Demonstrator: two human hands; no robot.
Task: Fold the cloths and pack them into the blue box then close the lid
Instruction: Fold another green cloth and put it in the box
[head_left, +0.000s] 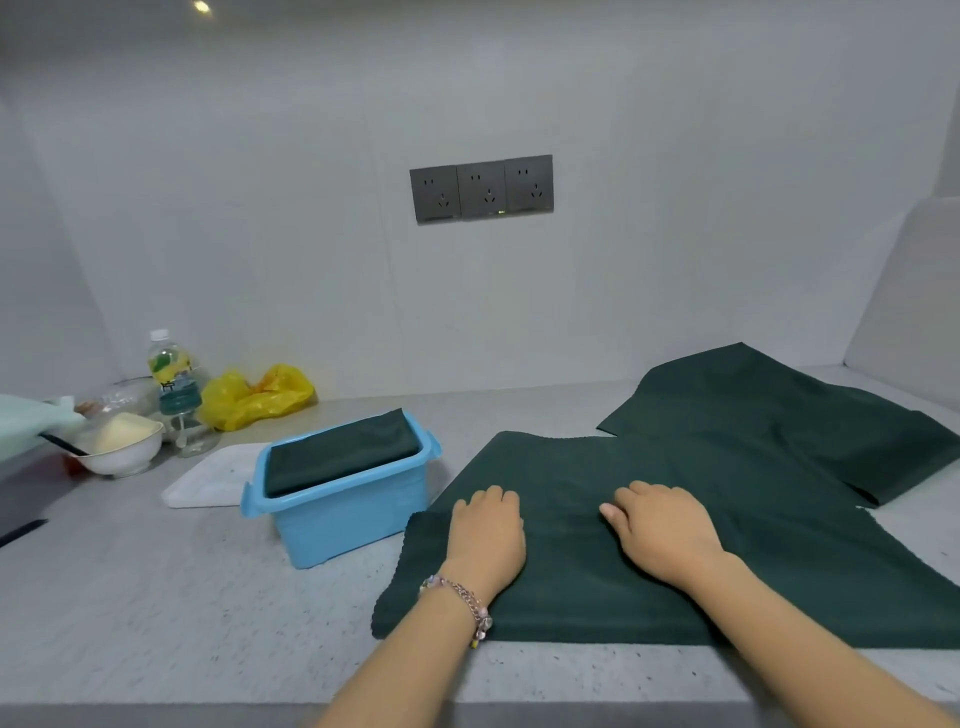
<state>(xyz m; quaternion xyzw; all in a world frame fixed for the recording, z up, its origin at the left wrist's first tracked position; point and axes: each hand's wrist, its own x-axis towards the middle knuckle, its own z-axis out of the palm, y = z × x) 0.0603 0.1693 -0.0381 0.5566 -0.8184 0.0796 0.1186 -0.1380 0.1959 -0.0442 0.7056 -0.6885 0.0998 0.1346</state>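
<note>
A dark green cloth (597, 582) lies spread on the grey counter in front of me. My left hand (485, 535) rests flat on its left part, and my right hand (660, 530) presses on its middle with fingers pointing left. Behind it to the right lies a second dark green cloth (769, 421), unfolded. The blue box (353, 509) stands to the left of the cloth, lid off, with a folded dark green cloth (343, 449) stacked in it up to the rim. A white lid (208, 478) lies flat behind the box on its left.
At the far left stand a white bowl (122, 447) of pale powder, a drink bottle (169, 364), a small teal-capped bottle (182, 415) and a yellow plastic bag (254, 395). Wall sockets (480, 188) are on the back wall. The counter's front edge runs just below my forearms.
</note>
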